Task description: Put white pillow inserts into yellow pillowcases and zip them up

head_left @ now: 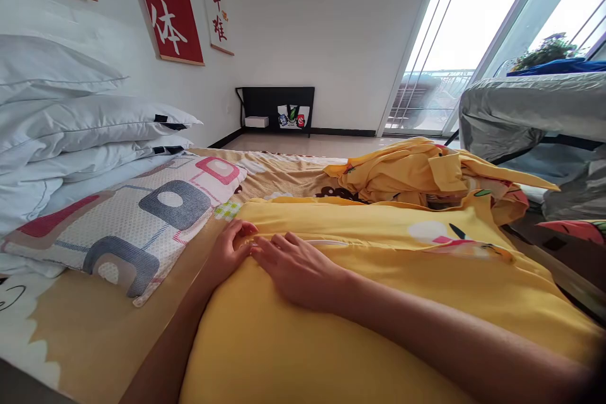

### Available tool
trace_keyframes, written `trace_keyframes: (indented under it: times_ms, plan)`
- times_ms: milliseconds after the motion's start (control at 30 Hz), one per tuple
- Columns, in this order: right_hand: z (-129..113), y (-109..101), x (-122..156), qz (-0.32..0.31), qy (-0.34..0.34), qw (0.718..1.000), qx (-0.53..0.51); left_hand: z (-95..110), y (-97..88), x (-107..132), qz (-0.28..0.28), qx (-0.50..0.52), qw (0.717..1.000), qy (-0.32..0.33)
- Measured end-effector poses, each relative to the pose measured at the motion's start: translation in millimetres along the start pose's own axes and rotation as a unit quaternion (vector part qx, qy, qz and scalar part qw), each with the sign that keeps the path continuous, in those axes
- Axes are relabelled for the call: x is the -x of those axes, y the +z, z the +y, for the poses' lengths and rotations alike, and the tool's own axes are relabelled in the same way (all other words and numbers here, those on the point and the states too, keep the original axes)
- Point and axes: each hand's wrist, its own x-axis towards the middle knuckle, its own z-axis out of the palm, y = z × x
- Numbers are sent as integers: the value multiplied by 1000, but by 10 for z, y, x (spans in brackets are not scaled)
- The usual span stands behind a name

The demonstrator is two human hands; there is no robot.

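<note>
A plump yellow cushion cover (265,353) fills the front of the bed, and a pale zipper (326,242) runs across its top. At the cover's far left corner, my left hand (231,251) is closed, thumb and fingers pinching the yellow cloth by the seam. My right hand (303,268) lies over the zipper line with its fingers bent together, their tips meeting the left hand. Those fingertips are on the zipper's left end; the pull itself is hidden. A printed white and pink patch shows on the cover's right side.
Crumpled yellow cloth (407,170) lies behind the cover. To the left are a patterned pillow (165,208) and stacked white pillows (89,120) on the brown bedsheet (118,328). Farther back stand a black low table (260,101) and, at right, a grey-covered piece of furniture (534,104).
</note>
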Motion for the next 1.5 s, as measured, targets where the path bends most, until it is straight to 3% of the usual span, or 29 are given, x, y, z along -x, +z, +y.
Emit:
trace_keyframes:
  times_ms: [200,600,1000,1267,1500]
  plan:
    - [73,-10,-18,-40,-10,999,-28,35,4,-2,11,5,1000,-26]
    - [-31,18,12,-6,71,997,22,68,-11,26,25,9,998,-51]
    - [19,-12,28,10,54,998,-26,19,-2,25,37,0,998,-58]
    - [145,23,-181,22,120,990,-64,-97,22,18,48,18,997,-60]
    - [175,50,-414,15,76,997,-16,-38,5,6,45,-2,996,-79]
